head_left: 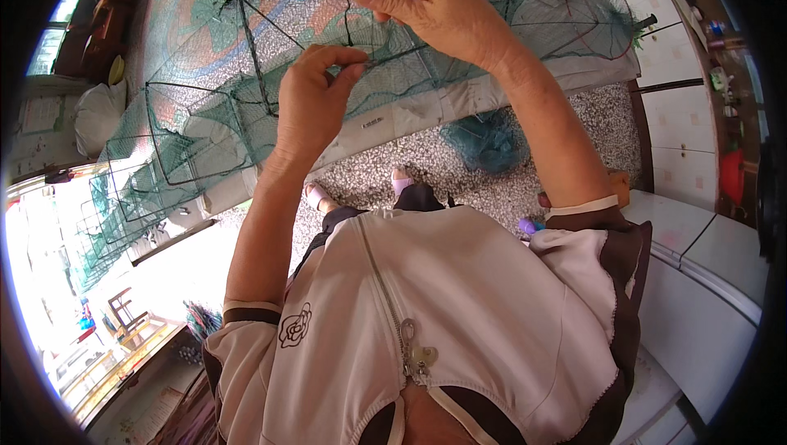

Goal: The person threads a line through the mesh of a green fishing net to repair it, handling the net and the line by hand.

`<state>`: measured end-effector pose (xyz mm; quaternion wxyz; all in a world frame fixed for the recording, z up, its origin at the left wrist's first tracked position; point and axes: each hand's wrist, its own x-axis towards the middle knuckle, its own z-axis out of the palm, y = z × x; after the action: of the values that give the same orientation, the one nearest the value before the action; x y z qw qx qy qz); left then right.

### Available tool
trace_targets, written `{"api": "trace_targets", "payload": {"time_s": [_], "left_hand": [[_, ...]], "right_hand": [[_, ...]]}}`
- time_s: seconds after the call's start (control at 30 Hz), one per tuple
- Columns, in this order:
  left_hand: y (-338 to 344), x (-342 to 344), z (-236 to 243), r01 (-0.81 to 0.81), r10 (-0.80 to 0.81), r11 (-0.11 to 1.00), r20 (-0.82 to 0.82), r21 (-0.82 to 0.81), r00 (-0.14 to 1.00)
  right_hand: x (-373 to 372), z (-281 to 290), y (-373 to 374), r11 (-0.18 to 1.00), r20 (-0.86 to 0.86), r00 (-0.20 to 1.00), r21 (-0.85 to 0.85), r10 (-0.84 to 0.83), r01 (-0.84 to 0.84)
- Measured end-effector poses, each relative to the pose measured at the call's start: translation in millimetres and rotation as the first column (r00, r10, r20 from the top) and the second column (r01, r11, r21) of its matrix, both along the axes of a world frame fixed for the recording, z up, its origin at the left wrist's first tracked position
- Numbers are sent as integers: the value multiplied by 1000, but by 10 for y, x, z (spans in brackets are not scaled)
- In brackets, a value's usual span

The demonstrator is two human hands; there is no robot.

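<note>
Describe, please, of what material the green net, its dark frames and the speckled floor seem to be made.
The green net looks like matt synthetic mesh, perhaps nylon: it is fine and see-through. Its dark frames seem rigid, probably metal, perhaps coated, for their bars run straight. The speckled floor resembles terrazzo, with mixed light and dark chips; its polish is unclear.

Net [188, 129] of fine, matt thread mesh;
smooth matt cloth shirt [484, 281]; shiny metal zip [407, 332]; smooth glossy cabinet [676, 129]; stone-like floor [352, 181].
</note>
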<state>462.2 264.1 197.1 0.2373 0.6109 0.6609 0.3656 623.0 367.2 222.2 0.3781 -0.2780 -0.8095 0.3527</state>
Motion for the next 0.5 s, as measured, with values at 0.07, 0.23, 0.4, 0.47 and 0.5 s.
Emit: {"api": "trace_targets", "payload": {"time_s": [0.07, 0.23, 0.4, 0.47, 0.5], "left_hand": [[-24, 10, 0, -2, 2, 1000, 1, 3, 1000], [1, 30, 16, 31, -29, 999, -69, 32, 997], [2, 106, 83, 15, -31, 996, -196, -84, 980], [16, 97, 58, 43, -51, 998, -190, -47, 981], [17, 89, 40, 55, -60, 998, -187, -29, 980]], "right_hand": [[26, 31, -7, 1000, 18, 1000, -10, 25, -25], [40, 57, -21, 999, 0, 999, -17, 34, -34], [37, 8, -4, 998, 38, 998, -34, 45, -44], [60, 40, -14, 999, 88, 996, -18, 31, -29], [65, 31, -32, 999, 85, 996, -32, 36, -33]]}}
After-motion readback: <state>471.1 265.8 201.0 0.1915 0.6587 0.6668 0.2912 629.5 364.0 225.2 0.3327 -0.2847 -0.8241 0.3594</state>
